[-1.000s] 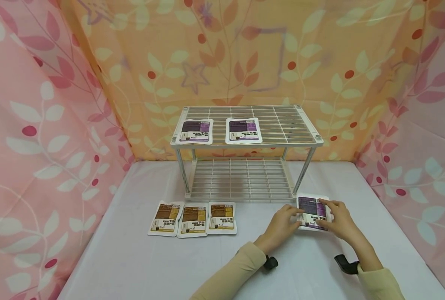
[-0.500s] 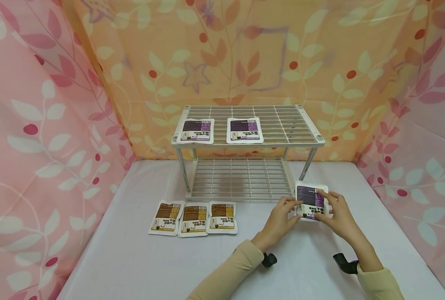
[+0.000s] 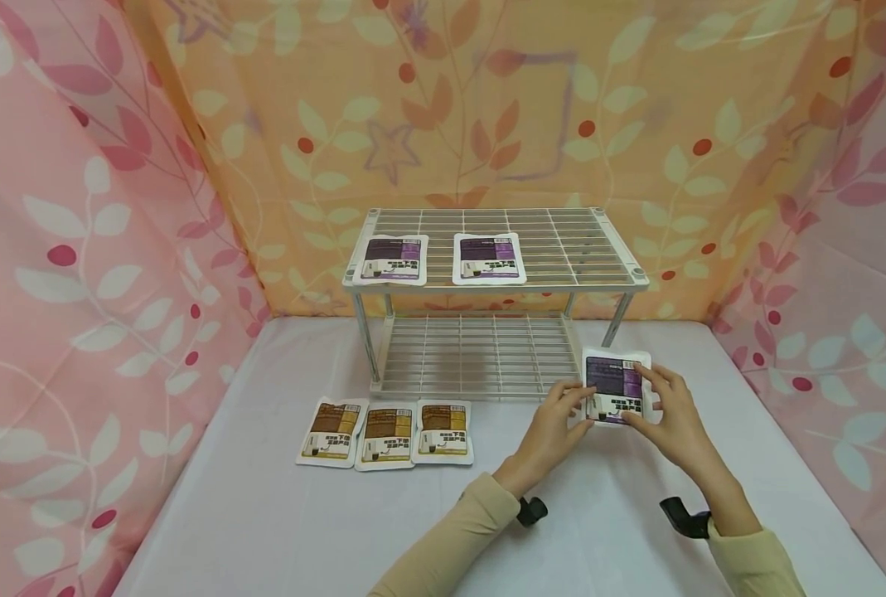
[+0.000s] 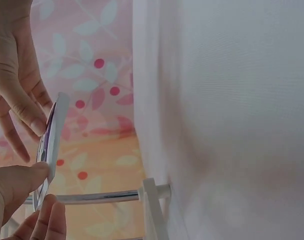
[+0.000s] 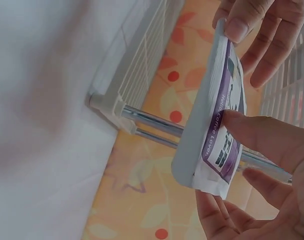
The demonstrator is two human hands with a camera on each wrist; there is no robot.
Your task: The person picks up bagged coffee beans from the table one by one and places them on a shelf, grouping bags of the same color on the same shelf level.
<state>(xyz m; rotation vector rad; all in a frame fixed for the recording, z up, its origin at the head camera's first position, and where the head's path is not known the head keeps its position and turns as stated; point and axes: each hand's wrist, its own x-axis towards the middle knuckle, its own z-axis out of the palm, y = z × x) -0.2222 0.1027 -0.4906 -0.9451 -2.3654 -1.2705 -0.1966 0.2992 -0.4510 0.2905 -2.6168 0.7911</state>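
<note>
A white pouch with a purple label, printed "Hello, Coffee Lover" in the right wrist view, is held off the table before the rack's front right leg. My left hand pinches its left edge between thumb and fingers. On the opposite edge, my right hand grips it, thumb on the printed face and fingers behind. Seen edge-on in the left wrist view, the pouch is thin and nearly flat. Two matching purple pouches, one at the left and one mid-shelf, lie along the top shelf's front.
The white two-tier wire rack stands on metal legs at the back of the white table. Three brown-labelled pouches lie side by side in front of it on the left. Patterned cloth walls enclose the back and sides.
Both hands have raised the purple pouch from near the table, moving it away from me and slightly left toward the rack. The other pouches have stayed put.
</note>
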